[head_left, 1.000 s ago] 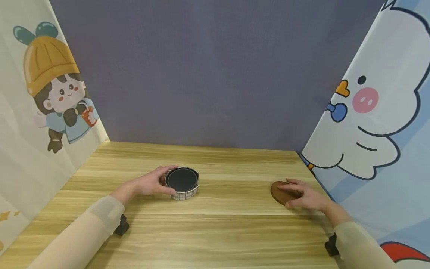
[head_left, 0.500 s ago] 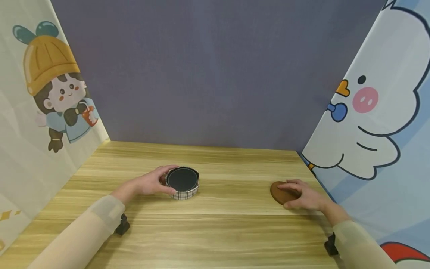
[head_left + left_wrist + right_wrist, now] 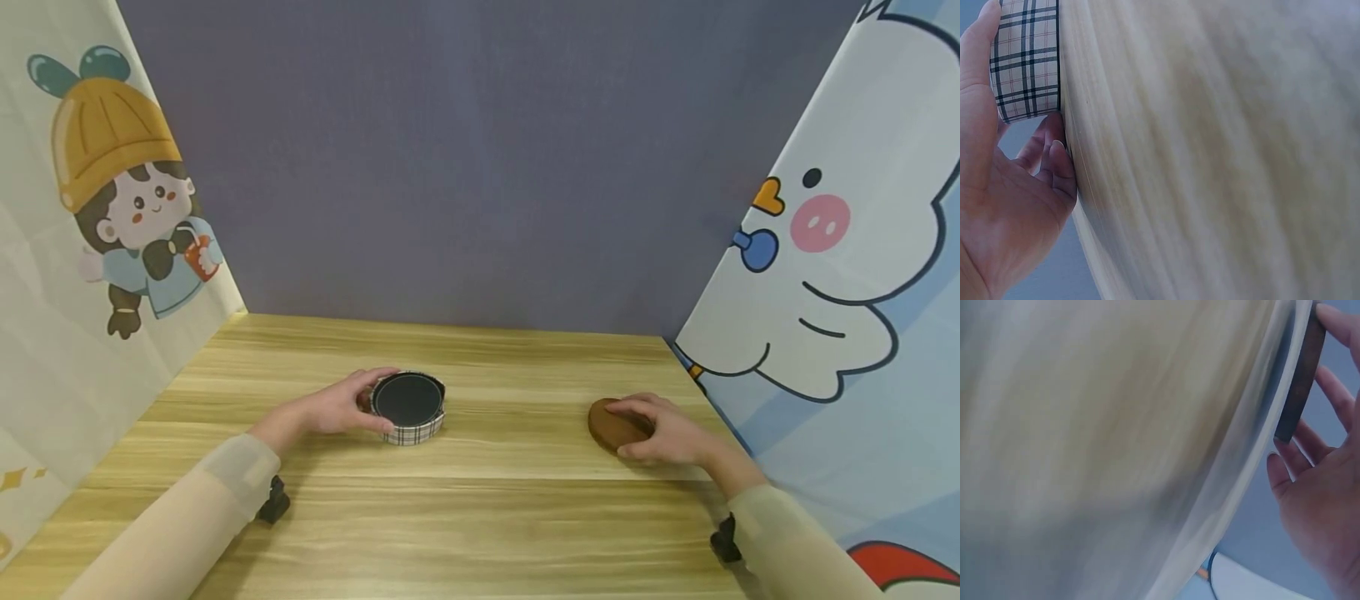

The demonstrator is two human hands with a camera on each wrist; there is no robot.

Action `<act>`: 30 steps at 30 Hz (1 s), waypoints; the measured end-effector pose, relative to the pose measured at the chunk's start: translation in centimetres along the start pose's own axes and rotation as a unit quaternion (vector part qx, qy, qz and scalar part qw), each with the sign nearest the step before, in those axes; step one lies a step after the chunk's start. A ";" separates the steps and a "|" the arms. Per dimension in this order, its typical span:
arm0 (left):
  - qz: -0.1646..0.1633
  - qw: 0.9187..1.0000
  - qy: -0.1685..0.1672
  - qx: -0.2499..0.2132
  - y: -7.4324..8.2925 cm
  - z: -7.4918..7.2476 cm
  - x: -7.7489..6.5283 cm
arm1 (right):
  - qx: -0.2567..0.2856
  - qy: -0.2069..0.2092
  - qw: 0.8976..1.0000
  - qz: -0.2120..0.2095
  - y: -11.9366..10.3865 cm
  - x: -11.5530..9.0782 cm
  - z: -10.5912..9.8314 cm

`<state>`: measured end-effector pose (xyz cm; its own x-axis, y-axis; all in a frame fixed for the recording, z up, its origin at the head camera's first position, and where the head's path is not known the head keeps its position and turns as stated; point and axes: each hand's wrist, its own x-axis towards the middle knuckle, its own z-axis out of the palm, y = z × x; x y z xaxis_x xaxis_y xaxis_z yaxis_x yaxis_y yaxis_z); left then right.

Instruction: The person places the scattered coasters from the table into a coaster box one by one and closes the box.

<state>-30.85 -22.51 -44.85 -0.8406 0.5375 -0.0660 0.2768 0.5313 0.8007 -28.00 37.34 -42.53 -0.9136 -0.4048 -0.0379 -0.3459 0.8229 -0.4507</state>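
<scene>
My left hand [image 3: 333, 408] grips a round, low holder [image 3: 407, 400] from its left side, thumb in front and fingers behind. The holder has a black disc-like top and a cream wall with black plaid lines; its plaid side [image 3: 1027, 59] fills the upper left of the left wrist view. On the right, my right hand [image 3: 671, 432] holds a flat round brown coaster [image 3: 613, 427] by its rim, between thumb and fingers. In the right wrist view the coaster [image 3: 1300, 378] shows edge-on as a dark band, tilted, with fingertips at its lower end.
Both things are over a wood-grain table [image 3: 480, 533]. A grey-purple panel [image 3: 450, 167] rises along the back edge. Printed cloth walls flank it: a child in a yellow hat [image 3: 120, 142] at left, a white bird [image 3: 862, 167] at right.
My right hand has moved left and slightly back with the brown coaster. My left hand and the plaid holder have stayed in place.
</scene>
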 end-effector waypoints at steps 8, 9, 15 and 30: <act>0.004 1.000 0.000 0.002 -0.3 -0.1 0.1 | 0.014 0.000 1.000 -0.025 -2.9 1.8 1.0; 0.004 1.000 0.000 0.004 -0.3 -0.1 0.1 | 0.012 0.002 0.999 -0.030 -3.2 2.0 1.2; 0.004 1.000 0.001 0.006 -0.4 -0.1 0.1 | 0.015 -0.003 0.999 -0.052 -5.4 3.6 2.3; -0.001 1.000 -0.002 0.007 -0.3 -0.2 0.0 | 0.028 -0.021 0.995 -0.091 -12.1 8.2 4.1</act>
<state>-31.03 -22.86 -45.00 -0.8399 0.5382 -0.0703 0.2810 0.5420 0.7920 -30.41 22.41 -41.06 -0.8271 -0.5619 0.0120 -0.4907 0.7117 -0.5027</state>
